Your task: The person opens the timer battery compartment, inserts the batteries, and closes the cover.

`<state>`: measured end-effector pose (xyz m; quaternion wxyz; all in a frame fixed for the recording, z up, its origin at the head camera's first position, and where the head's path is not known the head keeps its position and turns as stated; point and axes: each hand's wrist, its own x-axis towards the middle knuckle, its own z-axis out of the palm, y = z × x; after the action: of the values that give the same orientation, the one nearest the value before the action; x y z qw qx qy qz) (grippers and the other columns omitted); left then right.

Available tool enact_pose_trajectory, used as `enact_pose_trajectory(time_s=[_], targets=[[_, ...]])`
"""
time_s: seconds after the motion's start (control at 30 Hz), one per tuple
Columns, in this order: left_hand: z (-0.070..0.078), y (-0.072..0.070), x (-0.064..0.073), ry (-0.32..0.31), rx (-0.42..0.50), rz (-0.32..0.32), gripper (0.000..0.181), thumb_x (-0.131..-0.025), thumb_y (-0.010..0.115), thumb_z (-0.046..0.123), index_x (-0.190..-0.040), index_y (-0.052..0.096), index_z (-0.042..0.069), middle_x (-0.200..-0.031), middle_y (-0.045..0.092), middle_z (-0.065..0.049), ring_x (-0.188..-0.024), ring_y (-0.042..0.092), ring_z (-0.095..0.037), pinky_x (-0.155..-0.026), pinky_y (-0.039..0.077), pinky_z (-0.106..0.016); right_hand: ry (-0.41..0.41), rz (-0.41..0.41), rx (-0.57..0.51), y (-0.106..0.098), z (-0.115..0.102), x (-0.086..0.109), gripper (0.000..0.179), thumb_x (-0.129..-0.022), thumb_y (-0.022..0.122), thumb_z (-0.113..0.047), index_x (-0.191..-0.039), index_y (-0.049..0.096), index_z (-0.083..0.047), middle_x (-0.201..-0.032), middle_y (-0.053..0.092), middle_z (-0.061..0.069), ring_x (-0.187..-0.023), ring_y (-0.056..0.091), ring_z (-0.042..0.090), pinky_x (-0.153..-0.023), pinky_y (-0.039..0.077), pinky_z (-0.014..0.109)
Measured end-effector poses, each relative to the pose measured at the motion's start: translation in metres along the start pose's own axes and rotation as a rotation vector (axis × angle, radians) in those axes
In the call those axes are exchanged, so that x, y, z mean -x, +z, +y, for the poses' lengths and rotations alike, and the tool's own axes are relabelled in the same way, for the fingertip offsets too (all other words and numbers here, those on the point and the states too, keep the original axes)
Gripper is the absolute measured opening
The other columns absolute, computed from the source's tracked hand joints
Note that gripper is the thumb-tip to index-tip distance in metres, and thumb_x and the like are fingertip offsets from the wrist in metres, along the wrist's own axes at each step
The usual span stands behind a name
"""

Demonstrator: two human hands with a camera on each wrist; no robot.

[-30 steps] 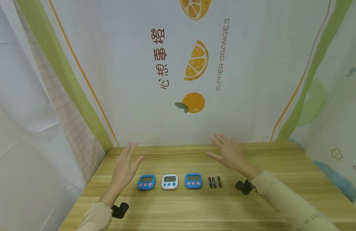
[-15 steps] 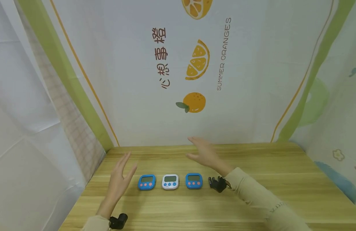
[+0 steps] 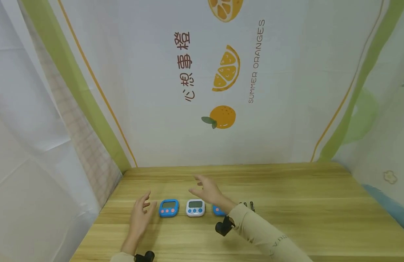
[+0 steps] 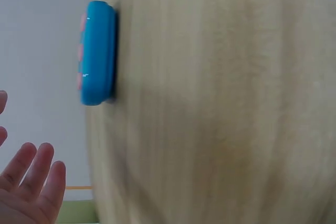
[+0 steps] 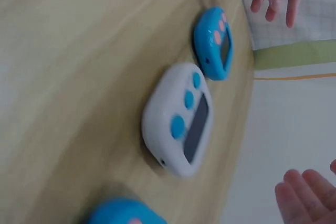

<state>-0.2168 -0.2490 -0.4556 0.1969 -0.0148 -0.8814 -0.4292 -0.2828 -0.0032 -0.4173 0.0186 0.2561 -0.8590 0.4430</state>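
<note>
Three small digital timers lie in a row on the wooden table (image 3: 287,225). My left hand (image 3: 140,218) hovers just left of the left blue timer (image 3: 169,208), its fingers loosely bent and holding nothing. Above and behind the white timer (image 3: 195,208), my right hand (image 3: 209,190) reaches in from the right with fingers relaxed. The right blue timer (image 3: 218,210) is partly hidden under my right wrist. In the right wrist view the white timer (image 5: 177,119) lies nearest the middle, and my right hand's fingertips (image 5: 299,195) are apart from it.
Several small dark batteries (image 3: 252,206) lie to the right of the timers, partly covered by my right forearm. A white curtain (image 3: 149,120) printed with oranges hangs behind the table's back edge. Black wrist cameras (image 3: 224,226) stick out below my wrists.
My right hand has swept left and down from above the batteries to above the white timer. My left hand has come lower, its fingers now more bent. The timers lie as before.
</note>
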Motion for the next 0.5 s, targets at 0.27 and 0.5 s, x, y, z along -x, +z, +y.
enact_pose_trajectory(time_s=[0.27,0.5], targets=[[-0.01,0.013,0.003,-0.093,0.036,-0.058,0.042,-0.088,0.055,0.012,-0.124,0.045,-0.007,-0.111,0.049,-0.029,-0.094,0.055,-0.04,-0.077,0.049,-0.045,0.053,-0.022,-0.207,0.039,0.007,-0.005,0.051,-0.084,0.061,-0.02,-0.128,0.043,-0.001,-0.12,0.048,0.023,-0.097,0.055,0.032,-0.072,0.052,0.032],[-0.011,0.016,0.001,-0.155,0.044,-0.104,0.037,-0.088,0.055,0.013,-0.119,0.049,-0.007,-0.105,0.054,-0.028,-0.094,0.055,-0.041,-0.076,0.05,-0.045,0.071,-0.01,-0.257,0.062,0.0,-0.005,0.048,-0.083,0.062,-0.014,-0.124,0.044,0.005,-0.114,0.051,0.024,-0.094,0.056,0.033,-0.073,0.052,0.035]])
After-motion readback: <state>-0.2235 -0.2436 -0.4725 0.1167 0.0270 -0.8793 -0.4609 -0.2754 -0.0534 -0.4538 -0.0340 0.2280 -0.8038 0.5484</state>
